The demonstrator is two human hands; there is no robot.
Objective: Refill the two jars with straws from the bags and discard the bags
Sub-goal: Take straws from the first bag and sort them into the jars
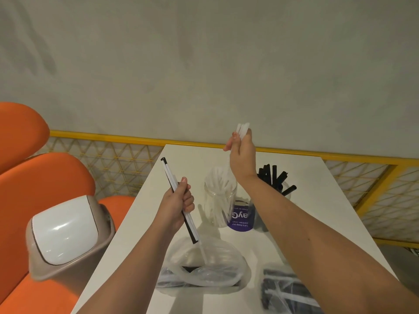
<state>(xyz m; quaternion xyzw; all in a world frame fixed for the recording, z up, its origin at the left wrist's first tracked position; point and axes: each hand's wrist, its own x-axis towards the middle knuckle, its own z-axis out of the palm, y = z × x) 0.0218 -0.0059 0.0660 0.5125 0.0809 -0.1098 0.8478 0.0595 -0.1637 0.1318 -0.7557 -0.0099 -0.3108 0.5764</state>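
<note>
White tabletop (192, 159), both hands loaded.
Your left hand (179, 202) grips black and white straws (168, 174); right hand (241, 152) pinches white straws (242, 129) above the clear glass jar (218, 200).

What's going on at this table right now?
A person is refilling straw jars. The right hand pinches a few white straws above the jar of white straws; the left hand grips a black-and-white bundle. An opened bag and a second bag of straws lie on the table.
</note>
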